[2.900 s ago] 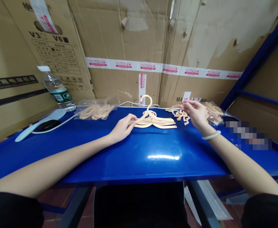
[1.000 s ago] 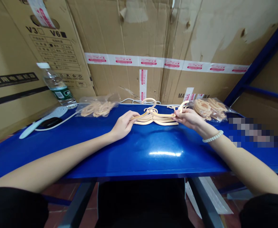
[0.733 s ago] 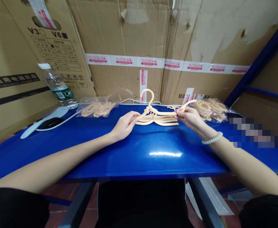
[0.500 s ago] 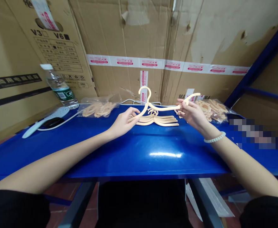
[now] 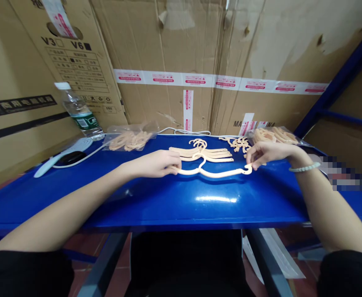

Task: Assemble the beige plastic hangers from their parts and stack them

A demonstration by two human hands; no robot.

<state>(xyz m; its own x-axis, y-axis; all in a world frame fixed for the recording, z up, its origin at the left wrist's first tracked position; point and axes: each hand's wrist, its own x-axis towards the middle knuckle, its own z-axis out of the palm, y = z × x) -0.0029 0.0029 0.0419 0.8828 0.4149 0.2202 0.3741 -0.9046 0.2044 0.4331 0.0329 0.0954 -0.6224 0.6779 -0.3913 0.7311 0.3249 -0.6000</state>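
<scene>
Hanger (image 5: pixel 221 175) spans left-right, hook (image 5: pixel 205 161) pointing away; left fingers (image 5: pixel 176 162), right fingers (image 5: pixel 255 164) pinch ends.

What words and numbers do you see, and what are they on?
"V3": the left cardboard box.
"V6": the same box.
"商用电脑": the black strip at far left; its last characters are too blurry.
"MA" and "NA": the back cardboard; tape hides the middle.
Too small or blurry: the box's chart, the red print on the long tape, and the bottle label.
</scene>
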